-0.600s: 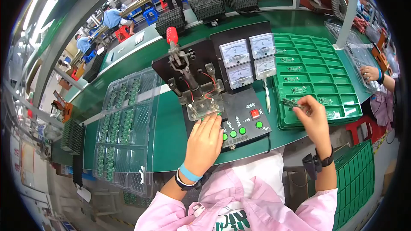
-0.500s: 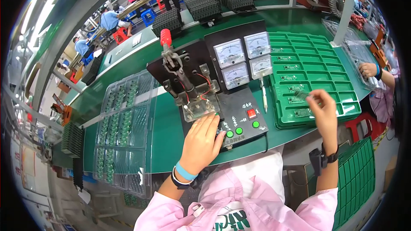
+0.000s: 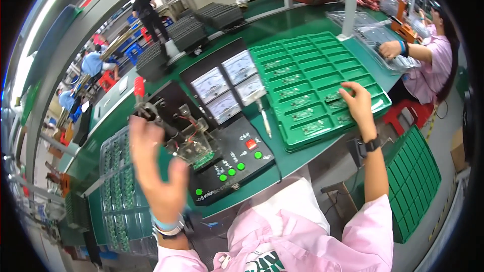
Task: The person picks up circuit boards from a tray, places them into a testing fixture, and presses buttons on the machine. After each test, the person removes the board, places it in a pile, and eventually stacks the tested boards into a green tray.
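My right hand (image 3: 360, 107) is over the green compartment tray (image 3: 322, 81), its fingertips pinched at the end of a small green circuit board (image 3: 333, 98). That board lies low at a compartment of the second column. Several similar boards (image 3: 302, 115) rest in the left column. On the left, my left hand (image 3: 160, 171) is raised with fingers apart, smeared by motion and holding nothing. It is beside the test fixture, close to the red-tipped toggle clamp (image 3: 139, 86). Another circuit board (image 3: 204, 161) sits under the fixture's clear block (image 3: 194, 148).
The black control box (image 3: 234, 158) carries green buttons and a red switch. Four-dial meters (image 3: 224, 88) stand behind it, a white pen (image 3: 264, 121) beside. A clear tray of boards (image 3: 116, 171) lies left. A co-worker's hand (image 3: 390, 49) works at the far right.
My left hand has lifted off the fixture's front and swung left, opening. My right hand has lowered its board into the tray. The whole view has turned rightward.
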Action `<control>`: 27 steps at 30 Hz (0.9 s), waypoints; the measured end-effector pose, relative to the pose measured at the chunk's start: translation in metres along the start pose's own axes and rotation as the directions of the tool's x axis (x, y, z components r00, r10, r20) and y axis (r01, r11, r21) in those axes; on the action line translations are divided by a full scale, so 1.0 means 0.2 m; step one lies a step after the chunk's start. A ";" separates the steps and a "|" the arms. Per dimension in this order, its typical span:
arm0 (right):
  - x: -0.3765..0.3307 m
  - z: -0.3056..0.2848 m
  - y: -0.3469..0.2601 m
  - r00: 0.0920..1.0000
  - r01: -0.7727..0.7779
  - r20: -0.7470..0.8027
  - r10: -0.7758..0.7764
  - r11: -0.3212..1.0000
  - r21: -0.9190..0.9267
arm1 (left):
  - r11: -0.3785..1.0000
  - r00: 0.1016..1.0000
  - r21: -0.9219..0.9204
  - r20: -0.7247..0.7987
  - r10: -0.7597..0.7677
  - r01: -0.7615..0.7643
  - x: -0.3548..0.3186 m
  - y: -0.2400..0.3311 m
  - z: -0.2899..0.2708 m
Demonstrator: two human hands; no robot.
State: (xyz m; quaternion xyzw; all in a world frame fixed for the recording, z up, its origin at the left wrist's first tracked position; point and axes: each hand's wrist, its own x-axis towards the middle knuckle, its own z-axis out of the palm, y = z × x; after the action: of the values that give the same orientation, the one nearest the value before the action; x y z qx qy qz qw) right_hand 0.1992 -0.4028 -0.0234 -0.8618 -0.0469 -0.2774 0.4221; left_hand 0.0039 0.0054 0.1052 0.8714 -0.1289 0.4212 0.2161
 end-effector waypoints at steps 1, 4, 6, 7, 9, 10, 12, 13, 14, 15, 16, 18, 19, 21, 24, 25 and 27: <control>-0.01 0.01 -0.02 0.990 0.103 -0.082 -0.111 0.989 -0.102 | 0.993 0.995 0.077 -0.042 -0.086 0.089 0.08 -0.10 0.02; -0.04 0.03 -0.12 0.987 0.142 -0.064 -0.147 0.987 -0.074 | 0.986 0.980 -0.023 -0.106 -0.166 0.165 0.23 -0.20 0.06; -0.06 0.02 -0.12 0.985 0.163 -0.053 -0.166 0.985 -0.057 | 0.922 0.976 -0.368 -0.125 -0.180 0.123 0.26 -0.22 0.08; -0.08 0.02 -0.12 0.977 0.214 0.025 -0.212 0.972 -0.094 | 0.936 0.987 -0.353 -0.140 -0.076 0.022 0.17 -0.22 0.08; -0.11 0.03 -0.11 0.939 0.319 0.188 -0.288 0.934 -0.162 | 0.947 0.955 -0.134 0.016 0.297 -0.292 0.02 -0.10 0.06; -0.12 0.02 -0.09 0.941 0.312 0.191 -0.279 0.935 -0.169 | 0.854 0.833 0.023 0.232 0.502 -0.520 0.01 -0.01 0.05; -0.11 0.01 -0.06 0.948 0.291 0.165 -0.271 0.950 -0.112 | 0.880 0.852 0.011 0.255 0.457 -0.475 -0.09 -0.10 0.02; -0.10 0.00 -0.05 0.951 0.285 0.151 -0.271 0.955 -0.080 | 0.902 0.869 0.011 0.276 0.411 -0.431 -0.13 -0.14 0.00; -0.10 0.00 -0.07 0.948 0.292 0.156 -0.278 0.954 -0.072 | 0.905 0.872 0.021 0.277 0.404 -0.426 -0.17 -0.18 -0.04; -0.09 -0.01 -0.09 0.947 0.270 0.209 -0.242 0.955 -0.119 | 0.915 0.885 0.001 0.253 0.390 -0.404 -0.21 -0.21 -0.08; -0.08 -0.03 -0.12 0.943 0.252 0.261 -0.204 0.953 -0.166 | 0.924 0.898 -0.018 0.230 0.375 -0.382 -0.24 -0.23 -0.11; -0.06 -0.05 -0.15 0.931 0.248 0.320 -0.177 0.949 -0.194 | 0.936 0.914 -0.016 0.211 0.347 -0.352 -0.29 -0.27 -0.14; -0.04 -0.06 -0.12 0.910 0.272 0.367 -0.191 0.945 -0.183 | 0.945 0.913 0.003 0.259 0.315 -0.326 -0.31 -0.32 -0.13; 0.01 -0.10 -0.09 0.866 0.316 0.452 -0.212 0.934 -0.168 | 0.960 0.903 0.032 0.349 0.250 -0.278 -0.36 -0.41 -0.07; 0.07 -0.10 -0.16 0.788 0.374 0.583 -0.198 0.906 -0.198 | 0.988 0.925 0.019 0.355 0.138 -0.154 -0.41 -0.48 0.00; 0.08 -0.09 -0.18 0.751 0.399 0.636 -0.177 0.889 -0.225 | 0.995 0.930 -0.003 0.356 0.092 -0.097 -0.42 -0.50 0.01; 0.07 -0.07 -0.20 0.786 0.427 0.572 -0.233 0.874 -0.230 | 0.994 0.929 0.002 0.357 0.098 -0.106 -0.44 -0.51 0.02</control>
State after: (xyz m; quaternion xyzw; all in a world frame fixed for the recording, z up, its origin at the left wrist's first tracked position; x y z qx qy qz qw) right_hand 0.1920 -0.3894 0.0186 -0.9424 -0.2636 -0.1045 0.1773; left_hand -0.0070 0.0966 0.0061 0.9277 -0.2066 0.2681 0.1576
